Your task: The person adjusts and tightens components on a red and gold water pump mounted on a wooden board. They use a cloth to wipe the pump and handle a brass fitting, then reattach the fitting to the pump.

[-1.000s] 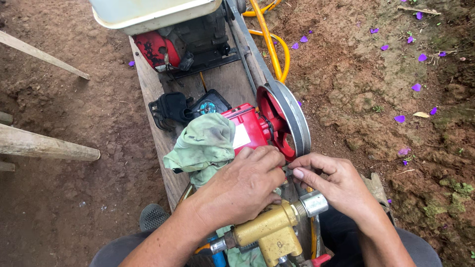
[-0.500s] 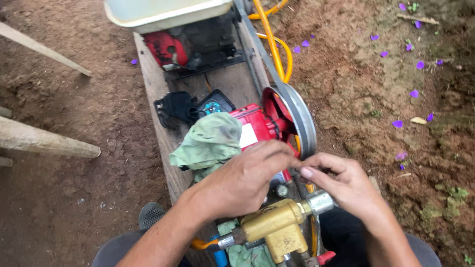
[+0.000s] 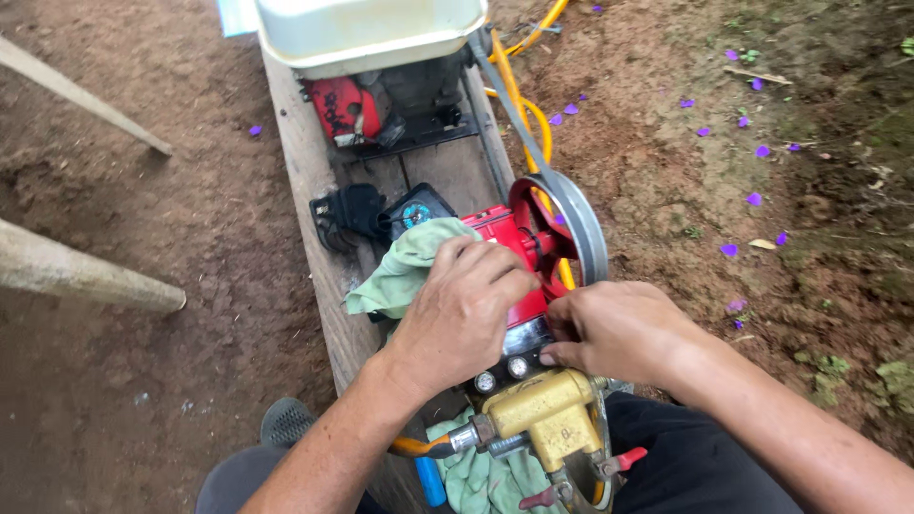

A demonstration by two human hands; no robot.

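Red pump body (image 3: 514, 252) sits centre frame on a long wooden plank (image 3: 314, 181), w/ grey pulley wheel (image 3: 576, 224) on its right side. Left hand (image 3: 462, 309) lies on top of the pump, fingers curled and pressed together over the red casing, beside a green rag (image 3: 405, 271). Right hand (image 3: 614, 328) is just right of it, fingers bunched at the metal fitting; can't tell what they pinch. Yellow valve block (image 3: 547, 414) lower centre. Cream tank (image 3: 367, 29) at top.
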